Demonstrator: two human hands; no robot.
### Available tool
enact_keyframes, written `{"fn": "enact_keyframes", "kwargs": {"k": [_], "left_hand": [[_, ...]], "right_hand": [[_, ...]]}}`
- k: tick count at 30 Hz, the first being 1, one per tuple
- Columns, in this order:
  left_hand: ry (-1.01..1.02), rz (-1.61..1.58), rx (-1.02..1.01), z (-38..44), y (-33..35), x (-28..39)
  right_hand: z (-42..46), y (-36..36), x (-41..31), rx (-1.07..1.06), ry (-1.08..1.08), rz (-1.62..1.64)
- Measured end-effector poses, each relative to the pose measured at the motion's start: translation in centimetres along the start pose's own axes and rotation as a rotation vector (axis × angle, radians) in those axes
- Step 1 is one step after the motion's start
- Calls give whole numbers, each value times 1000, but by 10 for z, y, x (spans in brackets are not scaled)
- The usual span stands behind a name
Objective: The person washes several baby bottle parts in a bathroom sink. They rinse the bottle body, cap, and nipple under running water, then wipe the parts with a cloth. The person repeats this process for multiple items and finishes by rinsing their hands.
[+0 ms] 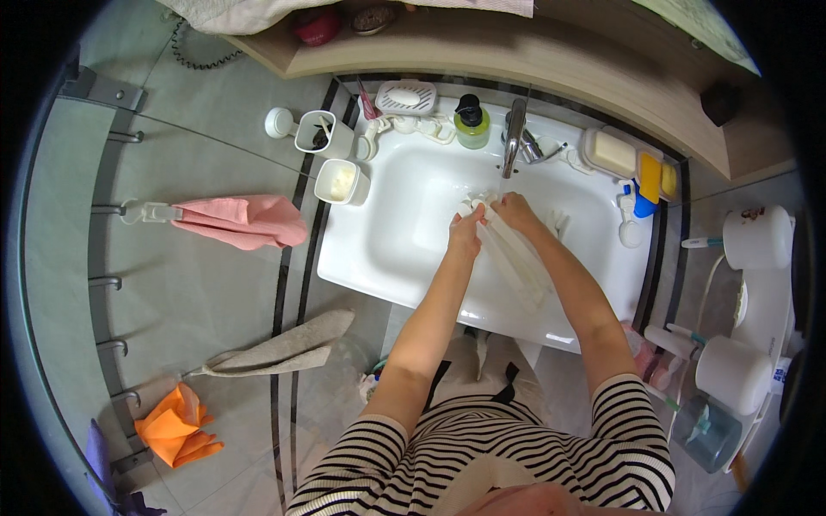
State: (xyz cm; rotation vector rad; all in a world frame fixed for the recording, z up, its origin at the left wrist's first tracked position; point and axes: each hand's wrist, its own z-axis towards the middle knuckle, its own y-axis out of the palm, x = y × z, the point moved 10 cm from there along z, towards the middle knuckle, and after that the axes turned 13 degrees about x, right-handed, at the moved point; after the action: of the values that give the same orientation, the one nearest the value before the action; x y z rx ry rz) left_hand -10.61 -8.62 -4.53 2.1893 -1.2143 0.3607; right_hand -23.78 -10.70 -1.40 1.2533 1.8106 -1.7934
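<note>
Over the white sink basin [403, 213], my left hand [466, 233] grips a bundle of pale, translucent strips [513, 258] with white rounded ends. The strips trail down towards the basin's near edge, between my forearms. My right hand [515, 211] is curled around the upper end of the same bundle, just below the chrome faucet [514, 138]. The inner fingers of both hands are partly hidden. To the right of my right wrist, small white pieces [560, 222] lie in the basin.
Along the rim stand a green pump bottle [472, 124], a soap dish [406, 97], white strap latches [419, 126], two white cups [342, 182] and a soap box [610, 153]. A pink cloth [242, 221] hangs at left. A wooden shelf [452, 55] overhangs the back.
</note>
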Motion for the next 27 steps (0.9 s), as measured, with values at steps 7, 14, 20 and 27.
{"fn": "enact_keyframes", "kwargs": {"k": [7, 14, 20, 27], "left_hand": [[0, 31, 54, -3, -6, 11], [5, 113, 76, -16, -7, 5], [38, 34, -9, -11, -8, 2], [88, 64, -10, -26, 9, 5]], "right_hand": [[-3, -4, -22, -8, -55, -5], [-7, -6, -35, 77, -411, 25], [-6, -13, -33, 59, -195, 131], [-3, -17, -19, -8, -84, 269]]}}
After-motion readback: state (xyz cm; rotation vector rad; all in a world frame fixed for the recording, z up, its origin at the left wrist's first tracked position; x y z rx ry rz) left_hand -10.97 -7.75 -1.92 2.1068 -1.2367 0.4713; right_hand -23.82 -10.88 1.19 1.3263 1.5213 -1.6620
